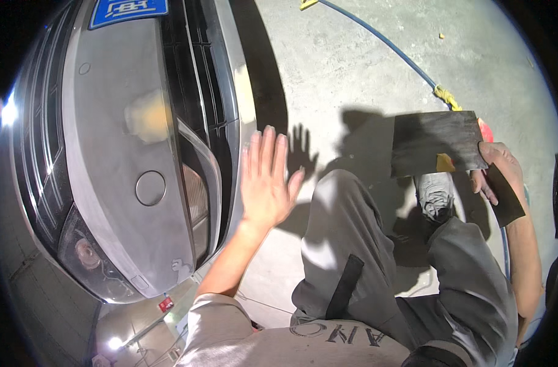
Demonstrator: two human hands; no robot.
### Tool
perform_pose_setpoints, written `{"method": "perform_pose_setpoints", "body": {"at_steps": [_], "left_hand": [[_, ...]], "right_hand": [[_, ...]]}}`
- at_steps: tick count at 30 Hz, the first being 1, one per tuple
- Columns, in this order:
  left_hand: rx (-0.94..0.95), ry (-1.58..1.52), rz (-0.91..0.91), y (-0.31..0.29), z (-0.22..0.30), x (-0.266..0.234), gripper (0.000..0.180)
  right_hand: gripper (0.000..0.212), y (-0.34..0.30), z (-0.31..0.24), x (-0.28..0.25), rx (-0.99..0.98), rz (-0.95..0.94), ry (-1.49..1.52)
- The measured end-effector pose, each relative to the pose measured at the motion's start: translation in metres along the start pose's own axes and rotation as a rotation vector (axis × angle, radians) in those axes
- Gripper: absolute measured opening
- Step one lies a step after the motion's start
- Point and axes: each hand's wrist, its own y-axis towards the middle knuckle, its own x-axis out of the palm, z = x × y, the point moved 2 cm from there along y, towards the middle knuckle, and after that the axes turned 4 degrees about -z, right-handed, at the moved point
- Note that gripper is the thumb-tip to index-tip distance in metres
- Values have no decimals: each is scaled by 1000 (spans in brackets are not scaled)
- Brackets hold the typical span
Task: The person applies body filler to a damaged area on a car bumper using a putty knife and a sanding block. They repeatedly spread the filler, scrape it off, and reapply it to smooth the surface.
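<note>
My left hand (266, 180) is stretched flat with its fingers straight, beside the lower edge of a grey car bumper (116, 122). It holds nothing, and I cannot tell whether it touches the edge. A pale yellow patch (149, 119) and a round cover (150, 188) show on the bumper. At the right, my right hand (502, 160) grips a dark, flat rectangular sheet (435, 137) by its edge. A small yellow lump (445, 163) lies on that sheet near its lower edge. A second, smaller dark piece (506, 197) sits against the same hand.
Across the concrete floor runs a blue hose (383, 38) with a yellow wrap (447, 98). Something red (485, 131) shows behind the sheet. My grey shoe (437, 199) and bent knees are below. A headlight (86, 254) and dark grille (40, 140) belong to the car.
</note>
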Motion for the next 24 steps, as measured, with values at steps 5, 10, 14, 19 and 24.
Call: {"method": "perform_pose_setpoints", "body": {"at_steps": [5,10,14,19,24], "left_hand": [[-34,240,-100,13,-33,5,80],[-23,336,-60,18,-36,7,80],[-15,332,-61,19,-36,11,81],[-33,341,-57,22,-38,13,80],[-34,334,-54,27,-44,12,79]], "right_hand": [[39,-23,38,-25,17,90,89],[35,-42,55,-41,-50,153,127],[35,-49,66,-41,68,423,38],[32,-48,70,-31,22,416,61],[31,-39,63,-23,-54,272,98]]}}
